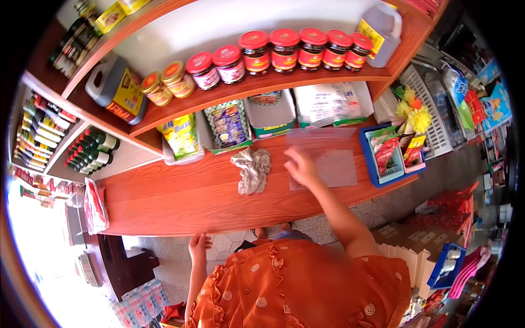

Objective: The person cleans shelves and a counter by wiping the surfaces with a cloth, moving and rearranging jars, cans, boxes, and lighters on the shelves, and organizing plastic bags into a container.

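Note:
My right hand (302, 167) is over the wooden counter (164, 191), its fingers apart and nothing in them, above the left part of a clear plastic sheet (336, 168). Just left of it lies a crumpled grey-white cloth (251, 170), which it does not touch. My left hand (200, 244) hangs near the counter's front edge with its fingers loosely bent and apart, holding nothing that I can see.
A shelf (229, 93) with red-lidded jars (284, 52) and large jugs runs above the counter. Open boxes (270, 112) of packets line its back. A blue tray (377, 164) is at the right, a plastic-wrapped package (95, 208) at the left end.

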A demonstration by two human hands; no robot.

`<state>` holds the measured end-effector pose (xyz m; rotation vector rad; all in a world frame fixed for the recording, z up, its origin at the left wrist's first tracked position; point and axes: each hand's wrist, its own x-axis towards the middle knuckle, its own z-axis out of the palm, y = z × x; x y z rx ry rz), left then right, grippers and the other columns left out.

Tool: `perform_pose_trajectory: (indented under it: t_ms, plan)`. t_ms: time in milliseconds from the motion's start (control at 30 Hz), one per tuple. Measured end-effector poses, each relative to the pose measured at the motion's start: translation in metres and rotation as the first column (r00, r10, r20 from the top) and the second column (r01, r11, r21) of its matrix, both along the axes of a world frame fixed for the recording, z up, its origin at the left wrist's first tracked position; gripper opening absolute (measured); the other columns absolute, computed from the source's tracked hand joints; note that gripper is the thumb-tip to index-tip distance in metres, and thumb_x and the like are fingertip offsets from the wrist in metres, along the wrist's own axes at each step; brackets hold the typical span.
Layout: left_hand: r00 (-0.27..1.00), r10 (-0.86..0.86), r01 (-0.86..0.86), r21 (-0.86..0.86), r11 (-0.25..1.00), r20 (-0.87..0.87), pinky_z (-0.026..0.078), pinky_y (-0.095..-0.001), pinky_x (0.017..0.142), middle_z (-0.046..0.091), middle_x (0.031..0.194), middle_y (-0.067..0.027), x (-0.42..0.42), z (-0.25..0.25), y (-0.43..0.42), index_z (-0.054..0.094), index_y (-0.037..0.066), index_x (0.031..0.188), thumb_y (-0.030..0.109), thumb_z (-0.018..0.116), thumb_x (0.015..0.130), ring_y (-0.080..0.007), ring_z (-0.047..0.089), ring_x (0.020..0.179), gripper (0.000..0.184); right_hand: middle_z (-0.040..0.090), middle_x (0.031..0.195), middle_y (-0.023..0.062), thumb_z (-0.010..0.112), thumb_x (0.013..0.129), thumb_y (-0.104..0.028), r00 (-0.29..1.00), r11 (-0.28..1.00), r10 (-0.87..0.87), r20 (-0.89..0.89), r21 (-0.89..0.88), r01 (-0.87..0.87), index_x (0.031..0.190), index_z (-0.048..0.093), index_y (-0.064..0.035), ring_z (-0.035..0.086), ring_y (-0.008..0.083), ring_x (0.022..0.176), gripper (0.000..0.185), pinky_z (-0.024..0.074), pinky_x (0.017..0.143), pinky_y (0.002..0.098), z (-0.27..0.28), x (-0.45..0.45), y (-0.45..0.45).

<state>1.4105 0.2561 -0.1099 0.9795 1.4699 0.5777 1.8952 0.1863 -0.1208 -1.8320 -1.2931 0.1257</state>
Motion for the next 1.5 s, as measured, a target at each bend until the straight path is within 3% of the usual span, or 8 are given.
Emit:
perform_pose_trajectory:
  t_ms: [67, 133, 267, 433, 533, 1067, 1267, 1500]
  plan:
    - [0.999, 0.036, -0.036, -0.020, 0.999, 0.015, 0.050, -0.0253, 0.055, 0.068, 0.081, -0.0067, -0.003, 0.001, -0.003, 0.064, 0.004, 0.101, 0.019, 0.059, 0.097, -0.0134, 0.063, 0.064, 0.016, 0.059, 0.127, 0.0202, 0.069, 0.083, -0.015, 0.806, 0.884, -0.462, -0.370, -0.114, 0.454, 0.133, 0.056, -0.0107, 0.064, 0.0296, 0.101, 0.052, 0.0490, 0.094, 0.0397, -0.005, 0.055, -0.033]
    - [0.999, 0.033, -0.032, -0.039, 0.999, 0.017, 0.050, -0.0252, 0.054, 0.068, 0.081, -0.0066, -0.002, 0.004, -0.006, 0.063, 0.004, 0.102, 0.019, 0.060, 0.097, -0.0131, 0.063, 0.063, 0.017, 0.060, 0.126, 0.0133, 0.071, 0.083, -0.008, 0.692, 0.709, -0.705, -0.156, -0.129, 0.693, 0.148, 0.039, -0.0143, 0.065, 0.0204, 0.078, 0.072, 0.0550, 0.070, 0.0345, -0.038, 0.111, -0.058]
    - [0.993, -0.114, 0.112, -0.058, 0.992, -0.022, 0.050, -0.0248, 0.054, 0.068, 0.082, -0.0073, 0.017, 0.007, 0.000, 0.062, 0.002, 0.104, 0.019, 0.060, 0.097, -0.0134, 0.063, 0.063, 0.019, 0.054, 0.131, 0.0103, 0.073, 0.075, 0.005, 0.273, 0.808, -0.360, -0.892, -0.152, 0.570, 0.155, 0.017, -0.0153, 0.059, 0.0124, 0.061, 0.100, 0.0505, 0.047, 0.0274, -0.017, 0.152, -0.059]
    - [0.940, -0.335, 0.337, 0.014, 0.942, -0.071, 0.051, -0.0253, 0.056, 0.068, 0.084, -0.0085, 0.048, 0.024, 0.006, 0.061, 0.001, 0.106, 0.017, 0.059, 0.097, -0.0140, 0.063, 0.066, 0.018, 0.064, 0.101, 0.0106, 0.076, 0.073, -0.003, 0.736, 0.754, -0.617, -0.278, 0.057, 0.654, 0.124, 0.056, -0.0053, 0.061, 0.0144, 0.059, 0.055, 0.0501, 0.049, 0.0271, -0.088, 0.183, -0.065]
    - [0.905, -0.414, 0.420, 0.053, 0.906, -0.095, 0.052, -0.0261, 0.058, 0.068, 0.086, -0.0092, 0.059, 0.024, 0.010, 0.061, 0.000, 0.105, 0.016, 0.059, 0.097, -0.0144, 0.064, 0.068, 0.018, 0.061, 0.063, 0.0015, 0.072, 0.082, -0.015, 0.644, 0.853, -0.457, -0.613, -0.098, 0.513, 0.087, 0.066, -0.0029, 0.059, 0.0114, 0.053, 0.015, 0.0464, 0.047, 0.0268, -0.029, 0.140, -0.101]
    - [0.355, -0.888, 0.744, 0.487, 0.458, 0.293, 0.049, -0.0307, 0.090, 0.059, 0.126, -0.0108, 0.267, 0.061, -0.005, 0.051, 0.003, 0.135, 0.026, 0.076, 0.086, -0.0183, 0.053, 0.117, 0.060, 0.069, 0.102, 0.0067, 0.065, 0.089, 0.001, 0.653, 0.731, -0.460, -0.602, 0.160, 0.663, 0.096, 0.066, -0.0015, 0.063, 0.0108, 0.078, 0.007, 0.0516, 0.067, 0.0236, 0.150, -0.086, -0.285]
    - [0.200, -0.811, 0.931, 0.150, 0.332, 0.550, 0.054, -0.0336, 0.079, 0.069, 0.106, -0.0127, 0.308, 0.086, -0.061, 0.061, 0.000, 0.116, 0.020, 0.063, 0.096, -0.0215, 0.066, 0.092, 0.028, 0.069, 0.112, 0.0083, 0.067, 0.088, -0.001, 0.503, 0.677, -0.565, -0.654, -0.018, 0.736, 0.100, 0.067, -0.0039, 0.064, 0.0101, 0.088, 0.012, 0.0529, 0.071, 0.0242, 0.164, -0.119, -0.340]
    - [0.033, -0.833, 0.895, 0.354, 0.271, 0.553, 0.056, -0.0313, 0.066, 0.070, 0.094, -0.0119, 0.360, 0.105, -0.131, 0.064, 0.000, 0.108, 0.026, 0.061, 0.098, -0.0224, 0.068, 0.081, 0.028, 0.071, 0.104, 0.0052, 0.068, 0.090, -0.006, 0.570, 0.666, -0.543, -0.617, 0.097, 0.739, 0.112, 0.068, -0.0054, 0.064, 0.0081, 0.085, 0.022, 0.0520, 0.073, 0.0249, 0.162, -0.106, -0.419]
